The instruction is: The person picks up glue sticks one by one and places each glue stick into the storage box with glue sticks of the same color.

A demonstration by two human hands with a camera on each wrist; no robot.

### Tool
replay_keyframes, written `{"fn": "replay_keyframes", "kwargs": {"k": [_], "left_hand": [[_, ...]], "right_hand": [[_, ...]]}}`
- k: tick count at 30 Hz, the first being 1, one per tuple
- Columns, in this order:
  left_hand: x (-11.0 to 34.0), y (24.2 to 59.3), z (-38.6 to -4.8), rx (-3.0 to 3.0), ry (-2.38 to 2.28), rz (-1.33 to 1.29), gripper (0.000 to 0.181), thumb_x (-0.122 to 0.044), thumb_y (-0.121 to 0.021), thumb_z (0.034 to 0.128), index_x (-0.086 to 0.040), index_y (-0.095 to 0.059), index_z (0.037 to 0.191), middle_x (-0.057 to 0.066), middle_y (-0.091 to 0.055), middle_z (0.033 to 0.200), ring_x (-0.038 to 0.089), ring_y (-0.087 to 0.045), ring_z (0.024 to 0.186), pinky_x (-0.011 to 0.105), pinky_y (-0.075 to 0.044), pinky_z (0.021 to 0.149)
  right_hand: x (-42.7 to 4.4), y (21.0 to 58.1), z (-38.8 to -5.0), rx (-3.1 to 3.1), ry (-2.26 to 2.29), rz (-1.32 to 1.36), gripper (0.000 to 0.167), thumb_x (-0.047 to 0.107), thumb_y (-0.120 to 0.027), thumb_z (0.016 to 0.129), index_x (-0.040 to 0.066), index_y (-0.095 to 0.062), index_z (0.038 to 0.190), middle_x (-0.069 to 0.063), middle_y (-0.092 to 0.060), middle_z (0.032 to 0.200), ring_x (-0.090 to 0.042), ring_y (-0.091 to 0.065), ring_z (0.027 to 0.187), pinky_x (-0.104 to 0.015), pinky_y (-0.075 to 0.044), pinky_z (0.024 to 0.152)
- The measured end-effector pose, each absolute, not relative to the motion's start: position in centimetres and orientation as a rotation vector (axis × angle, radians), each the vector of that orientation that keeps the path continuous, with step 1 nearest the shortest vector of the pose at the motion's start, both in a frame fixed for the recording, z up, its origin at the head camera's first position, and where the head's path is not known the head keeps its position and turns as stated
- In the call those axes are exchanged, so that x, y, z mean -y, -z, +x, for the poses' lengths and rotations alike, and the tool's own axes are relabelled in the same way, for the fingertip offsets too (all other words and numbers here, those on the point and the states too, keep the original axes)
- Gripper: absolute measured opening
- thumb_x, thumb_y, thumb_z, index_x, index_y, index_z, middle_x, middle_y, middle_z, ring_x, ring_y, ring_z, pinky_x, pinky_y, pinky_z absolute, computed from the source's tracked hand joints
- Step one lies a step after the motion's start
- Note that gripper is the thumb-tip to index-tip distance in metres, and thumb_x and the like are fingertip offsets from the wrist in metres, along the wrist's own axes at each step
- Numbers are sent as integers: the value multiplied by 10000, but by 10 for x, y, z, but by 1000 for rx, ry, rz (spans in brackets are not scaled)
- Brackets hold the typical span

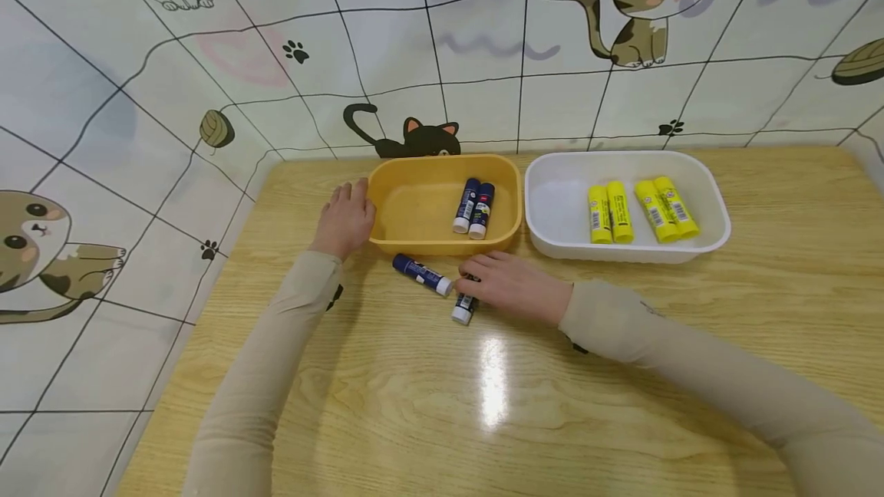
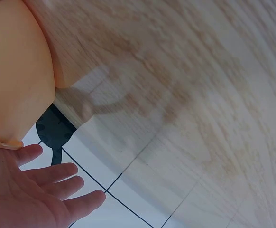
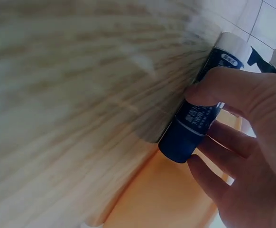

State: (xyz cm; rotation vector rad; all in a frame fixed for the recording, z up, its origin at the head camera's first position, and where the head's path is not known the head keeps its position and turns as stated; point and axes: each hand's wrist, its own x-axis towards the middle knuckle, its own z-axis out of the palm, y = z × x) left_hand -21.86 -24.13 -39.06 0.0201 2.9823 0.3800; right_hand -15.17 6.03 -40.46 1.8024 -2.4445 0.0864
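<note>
In the head view my left hand (image 1: 345, 219) rests against the left end of an orange-yellow basket (image 1: 442, 245). The left wrist view shows that hand's fingers (image 2: 62, 183) loosely extended by the basket's rim. In front of the basket, my right hand (image 1: 514, 286) holds a dark blue glue stick (image 1: 464, 307) with a white end. Its thumb lies across the stick (image 3: 195, 118) in the right wrist view, with fingers on the other side. Another blue glue stick (image 1: 421, 274) lies on the table just left of it. Two blue glue sticks (image 1: 473, 207) lie inside the basket.
A white basket (image 1: 628, 251) stands right beside the orange-yellow one. Inside it lie several yellow glue sticks (image 1: 608, 213). The wooden table (image 1: 387, 405) meets a wall covering (image 1: 483, 90) with cat drawings behind and at the left.
</note>
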Motion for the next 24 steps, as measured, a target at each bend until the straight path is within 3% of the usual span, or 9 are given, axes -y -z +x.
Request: {"fn": "replay_keyframes", "kwargs": {"k": [7,15,24], "left_hand": [[241,391,-219,-2996,-372,23,543,-234,-224,1012,-45,-208,1521,278,-212,1527,441,-162,1408,599,-174,1104],[239,389,-219,-2987,-378,21,535,-231,-225,1016,-49,-205,1519,277,-203,1531,441,-155,1410,602,-170,1104],[240,388,-219,-2977,-373,16,542,-232,-227,1017,-43,-193,1523,279,-193,1534,443,-153,1410,599,-163,1106]], "right_hand": [[-53,410,-156,2408,-67,1819,231,71,-576,956,150,-589,1172,-66,-589,1148,-245,-530,1077,-392,-414,967],[-50,410,-158,2324,14,1848,167,102,-581,952,162,-620,1103,-43,-599,1044,-226,-538,965,-359,-437,876],[-50,404,-154,2361,75,1909,200,91,-604,927,181,-622,1105,-41,-604,1093,-240,-543,1037,-376,-432,928]]}}
